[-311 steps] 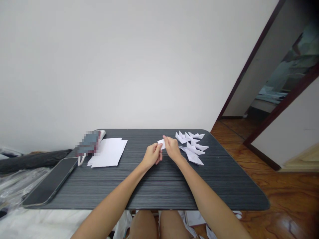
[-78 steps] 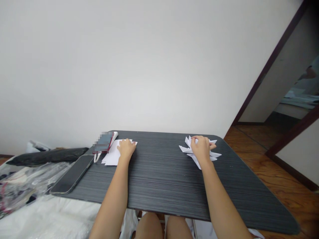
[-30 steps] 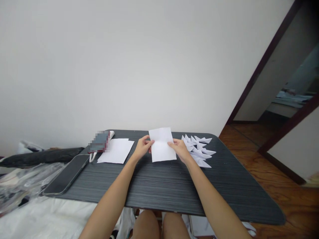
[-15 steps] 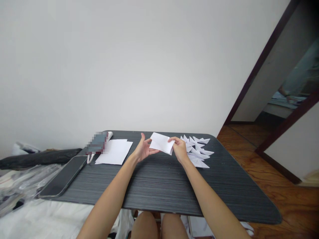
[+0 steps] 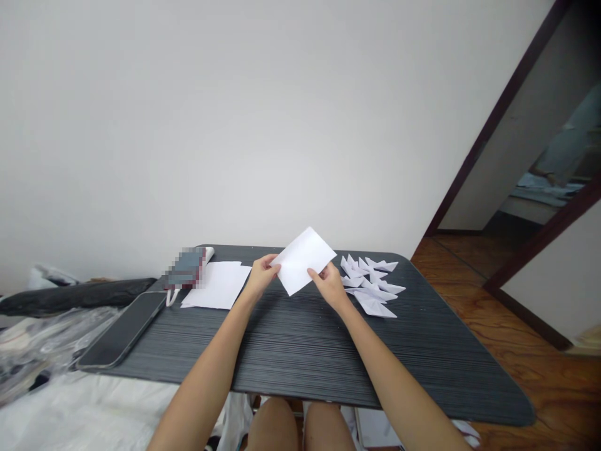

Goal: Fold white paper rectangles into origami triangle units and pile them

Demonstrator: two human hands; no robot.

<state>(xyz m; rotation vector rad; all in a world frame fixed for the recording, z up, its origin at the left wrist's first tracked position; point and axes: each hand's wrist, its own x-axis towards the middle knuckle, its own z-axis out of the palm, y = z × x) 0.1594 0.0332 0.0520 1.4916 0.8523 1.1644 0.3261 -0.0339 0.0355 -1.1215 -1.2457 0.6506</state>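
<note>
A white paper sheet is held up above the far middle of the dark table, tilted with its right corner highest. My left hand pinches its left edge. My right hand pinches its lower right edge. Both hands are closed on the sheet. Just right of my right hand lies a cluster of several folded white paper boats. To the left of my left hand a small stack of flat white sheets rests on the table.
A dark phone lies face up at the table's left edge, beside a blurred-out item with a white cord. A black bag and plastic wrap sit left of the table. A wooden floor and a doorway are on the right.
Over ten seconds a small folded piece left my hands, my right hand went to the boat pile and my left took a fresh sheet. In the last half second the sheet was turned and raised.
</note>
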